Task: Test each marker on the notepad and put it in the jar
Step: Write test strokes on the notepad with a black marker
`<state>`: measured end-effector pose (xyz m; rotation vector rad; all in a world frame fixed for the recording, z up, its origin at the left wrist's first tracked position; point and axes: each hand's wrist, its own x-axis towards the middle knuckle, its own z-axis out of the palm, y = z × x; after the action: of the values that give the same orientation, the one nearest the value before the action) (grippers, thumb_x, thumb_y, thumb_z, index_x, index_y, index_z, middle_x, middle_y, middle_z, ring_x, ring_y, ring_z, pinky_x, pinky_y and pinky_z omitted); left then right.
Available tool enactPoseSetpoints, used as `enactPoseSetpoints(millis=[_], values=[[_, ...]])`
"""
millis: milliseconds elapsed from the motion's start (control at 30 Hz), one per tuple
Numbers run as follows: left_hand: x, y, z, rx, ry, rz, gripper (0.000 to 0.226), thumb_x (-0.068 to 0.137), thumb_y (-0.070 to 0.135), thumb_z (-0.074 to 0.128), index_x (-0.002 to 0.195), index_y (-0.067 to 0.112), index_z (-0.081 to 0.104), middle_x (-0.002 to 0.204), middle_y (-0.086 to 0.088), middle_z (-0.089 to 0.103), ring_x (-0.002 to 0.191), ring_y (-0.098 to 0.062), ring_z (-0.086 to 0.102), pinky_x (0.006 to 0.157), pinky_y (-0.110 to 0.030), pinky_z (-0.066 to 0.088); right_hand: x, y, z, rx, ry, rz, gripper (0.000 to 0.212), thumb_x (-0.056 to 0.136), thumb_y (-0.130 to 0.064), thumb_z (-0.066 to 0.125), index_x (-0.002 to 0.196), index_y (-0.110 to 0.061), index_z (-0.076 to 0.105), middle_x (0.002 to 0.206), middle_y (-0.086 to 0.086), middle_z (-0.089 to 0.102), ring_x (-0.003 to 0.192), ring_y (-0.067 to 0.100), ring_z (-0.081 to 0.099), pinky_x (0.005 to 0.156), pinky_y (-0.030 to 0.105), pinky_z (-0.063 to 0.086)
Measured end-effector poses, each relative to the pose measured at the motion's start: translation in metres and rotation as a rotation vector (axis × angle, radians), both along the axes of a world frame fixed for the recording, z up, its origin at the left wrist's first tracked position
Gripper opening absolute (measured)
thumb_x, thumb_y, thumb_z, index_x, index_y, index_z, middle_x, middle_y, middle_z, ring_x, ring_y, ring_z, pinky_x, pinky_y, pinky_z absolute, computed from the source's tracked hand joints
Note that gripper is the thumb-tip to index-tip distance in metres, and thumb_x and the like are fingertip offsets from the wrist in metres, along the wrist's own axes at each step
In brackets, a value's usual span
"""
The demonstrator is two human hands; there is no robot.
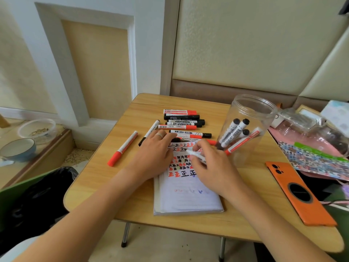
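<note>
Testing step in hand — your right hand (pixel 211 165) pinches a white-barrelled marker (pixel 196 156), tip on the lined notepad (pixel 187 195) among red and black characters. Left hand (pixel 154 150), fingers flat and straight, pins the page. Next: recap (cap not visible), then carry it to the clear plastic jar (pixel 247 127) at two o'clock, where four markers lean. Untested markers (pixel 183 122) lie at twelve — smooth, cylindrical, prone to roll.
</note>
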<state>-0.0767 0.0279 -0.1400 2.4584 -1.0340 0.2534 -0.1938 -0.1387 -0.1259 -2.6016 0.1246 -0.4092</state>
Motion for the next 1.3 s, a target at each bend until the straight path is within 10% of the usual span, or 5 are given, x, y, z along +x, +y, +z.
enactPoseSetpoints(millis=[567, 700, 867, 1133, 1300], values=[[-0.033, 0.000, 0.006, 0.024, 0.011, -0.208, 0.064, 0.083, 0.003, 0.056, 0.141, 0.031, 0.056, 0.155, 0.011, 0.042, 0.150, -0.011, 0.022, 0.122, -0.030, 0.009, -0.015, -0.027, 0.008, 1.161, -0.057, 0.047, 0.037, 0.103, 0.004, 0.045, 0.119, -0.014, 0.073, 0.116, 0.009, 0.074, 0.095, 0.022, 0.073, 0.081, 0.035, 0.058], [-0.039, 0.000, 0.006, 0.023, 0.191, -0.225, 0.057, 0.092, 0.027, 0.046, 0.148, 0.035, 0.045, 0.151, 0.008, 0.046, 0.139, -0.013, 0.040, 0.115, -0.027, 0.027, -0.022, -0.033, 0.002, 1.101, -0.074, 0.129, 0.037, 0.099, 0.009, 0.052, 0.124, -0.012, 0.069, 0.110, 0.014, 0.074, 0.090, 0.022, 0.070, 0.078, 0.029, 0.059], [-0.041, -0.004, -0.001, 0.128, 0.128, -0.153, 0.070, 0.086, 0.087, 0.026, 0.145, 0.053, 0.038, 0.138, 0.011, 0.042, 0.138, -0.011, 0.035, 0.123, -0.054, 0.003, -0.026, -0.034, -0.006, 1.010, -0.101, 0.116, 0.020, 0.093, -0.007, 0.067, 0.112, -0.011, 0.066, 0.084, 0.007, 0.067, 0.077, 0.018, 0.063, 0.067, 0.025, 0.051], [-0.040, -0.006, -0.006, 0.160, 0.105, -0.266, 0.073, 0.088, 0.079, 0.045, 0.153, 0.050, 0.029, 0.166, 0.016, 0.010, 0.153, -0.003, -0.010, 0.122, -0.046, -0.019, -0.028, -0.032, -0.012, 0.960, -0.134, -0.034, 0.008, 0.103, -0.013, 0.056, 0.100, -0.007, 0.061, 0.069, 0.008, 0.057, 0.057, 0.020, 0.052, 0.049, 0.025, 0.039], [-0.038, -0.005, -0.012, 0.149, 0.148, -0.272, 0.077, 0.087, 0.079, 0.047, 0.154, 0.046, 0.029, 0.166, 0.019, 0.015, 0.153, 0.000, -0.005, 0.124, -0.046, -0.012, -0.028, -0.029, -0.008, 0.986, -0.159, -0.028, 0.008, 0.090, -0.022, 0.059, 0.093, -0.016, 0.063, 0.071, 0.008, 0.059, 0.054, 0.021, 0.053, 0.041, 0.025, 0.034]])
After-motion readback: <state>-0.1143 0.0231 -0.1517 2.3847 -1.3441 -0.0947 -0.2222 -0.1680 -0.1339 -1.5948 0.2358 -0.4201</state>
